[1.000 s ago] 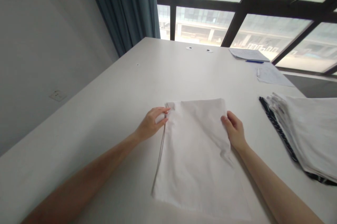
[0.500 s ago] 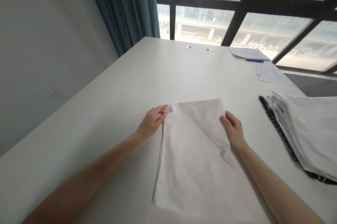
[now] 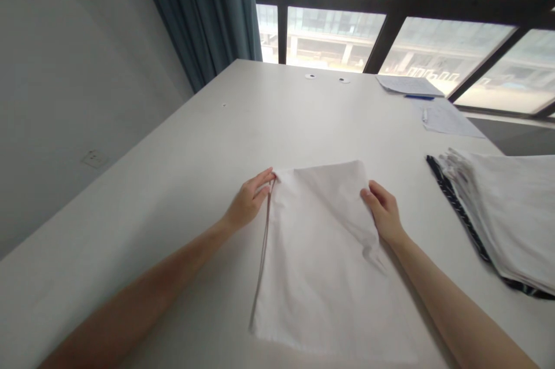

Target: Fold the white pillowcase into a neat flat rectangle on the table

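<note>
A white folded cloth (image 3: 321,259) lies on the table in front of me, its layered edge showing along the left side. My left hand (image 3: 248,198) is at its far left corner, with the thumb and fingertips on either side of the edge. Along the right edge, my right hand (image 3: 384,210) grips the cloth, thumb on top and the other fingers partly hidden. Diagonal creases run across the fabric toward a small pucker near the right wrist.
A stack of white cloths (image 3: 511,213) lies on a black patterned cloth (image 3: 455,207) at the right. Papers (image 3: 410,86) and a blue pen (image 3: 418,97) rest at the table's far right, below the window. A blue curtain (image 3: 208,16) hangs beyond the far left edge.
The small flap at the cloth's far left corner no longer shows turned up. My left fingers have shifted slightly up and straightened; my right hand keeps its place.
</note>
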Demonstrator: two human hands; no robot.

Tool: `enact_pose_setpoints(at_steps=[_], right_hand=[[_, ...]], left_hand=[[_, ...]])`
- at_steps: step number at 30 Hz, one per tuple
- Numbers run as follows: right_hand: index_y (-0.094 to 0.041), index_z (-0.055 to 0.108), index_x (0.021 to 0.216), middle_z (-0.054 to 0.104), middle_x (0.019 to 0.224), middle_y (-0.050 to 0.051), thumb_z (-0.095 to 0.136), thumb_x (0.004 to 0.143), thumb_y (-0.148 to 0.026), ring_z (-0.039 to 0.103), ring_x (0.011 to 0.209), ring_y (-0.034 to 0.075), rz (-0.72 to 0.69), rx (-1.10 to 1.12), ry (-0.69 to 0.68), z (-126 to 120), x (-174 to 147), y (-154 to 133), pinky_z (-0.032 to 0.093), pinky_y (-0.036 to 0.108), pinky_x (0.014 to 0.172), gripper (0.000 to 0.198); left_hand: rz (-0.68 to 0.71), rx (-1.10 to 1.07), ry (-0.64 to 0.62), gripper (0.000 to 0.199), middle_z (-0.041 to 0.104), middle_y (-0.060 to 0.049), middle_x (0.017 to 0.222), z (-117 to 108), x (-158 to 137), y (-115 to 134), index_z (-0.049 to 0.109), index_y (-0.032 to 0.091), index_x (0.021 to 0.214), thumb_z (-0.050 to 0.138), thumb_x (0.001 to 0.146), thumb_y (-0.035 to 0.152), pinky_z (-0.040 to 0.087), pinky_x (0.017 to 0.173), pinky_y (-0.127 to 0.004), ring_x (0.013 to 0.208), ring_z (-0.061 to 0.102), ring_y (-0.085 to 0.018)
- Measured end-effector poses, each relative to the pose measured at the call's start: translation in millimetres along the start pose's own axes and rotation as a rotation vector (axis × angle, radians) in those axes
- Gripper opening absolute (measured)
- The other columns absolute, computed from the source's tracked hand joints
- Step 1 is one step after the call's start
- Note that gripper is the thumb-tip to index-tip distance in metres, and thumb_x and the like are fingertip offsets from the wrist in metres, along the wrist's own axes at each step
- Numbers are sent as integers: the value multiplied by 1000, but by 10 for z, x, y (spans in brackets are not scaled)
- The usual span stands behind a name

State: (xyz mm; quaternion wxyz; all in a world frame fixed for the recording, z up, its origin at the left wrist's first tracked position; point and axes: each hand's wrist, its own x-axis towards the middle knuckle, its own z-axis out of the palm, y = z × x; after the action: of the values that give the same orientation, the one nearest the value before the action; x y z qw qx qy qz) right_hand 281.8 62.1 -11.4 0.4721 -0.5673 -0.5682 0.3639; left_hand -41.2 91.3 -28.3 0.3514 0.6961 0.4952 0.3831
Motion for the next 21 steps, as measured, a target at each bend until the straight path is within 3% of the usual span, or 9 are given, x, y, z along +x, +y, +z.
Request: enact_pose_setpoints(at_steps=[3,7,10,13,21], right_hand=[[-22,50,69,42,62,-3,58,83,-54,38,57,13,16,-17,-4,4,1,-11,31,24,49,36],[-22,52,71,43,62,-3,58,83,-55,38,57,13,26,-4,-19,1,2,-8,31,24,48,35],[-22,50,70,40,62,-4,59,83,-53,36,56,13,21,15,-28,-1,6,8,29,24,47,35],[-23,48,69,39,61,-4,60,83,-54,35,55,12,29,10,-21,-2,17,20,28,24,47,37],[-22,55,71,48,58,-4,63,79,-58,41,52,13,111,-67,-18,-21,75,69,30,25,46,37]], left_hand=[[-86,-166,-11,56,61,-14,131,-39,13,0,44,12,141,49,89,31,38,110,-44,127,54,-25],[-109,-213,-2,55,69,-11,118,-57,23,28,47,16,140,53,90,39,41,108,-43,125,55,-25],[-60,-132,-34,50,69,-10,118,-45,26,50,54,18,135,52,92,43,42,107,-43,125,55,-25],[-3,27,-28,39,64,-11,128,-30,31,43,69,20,118,54,90,44,38,110,-45,126,53,-26],[-8,101,6,33,63,-7,115,-43,42,-9,71,19,112,62,84,34,45,103,-38,109,60,-21]])
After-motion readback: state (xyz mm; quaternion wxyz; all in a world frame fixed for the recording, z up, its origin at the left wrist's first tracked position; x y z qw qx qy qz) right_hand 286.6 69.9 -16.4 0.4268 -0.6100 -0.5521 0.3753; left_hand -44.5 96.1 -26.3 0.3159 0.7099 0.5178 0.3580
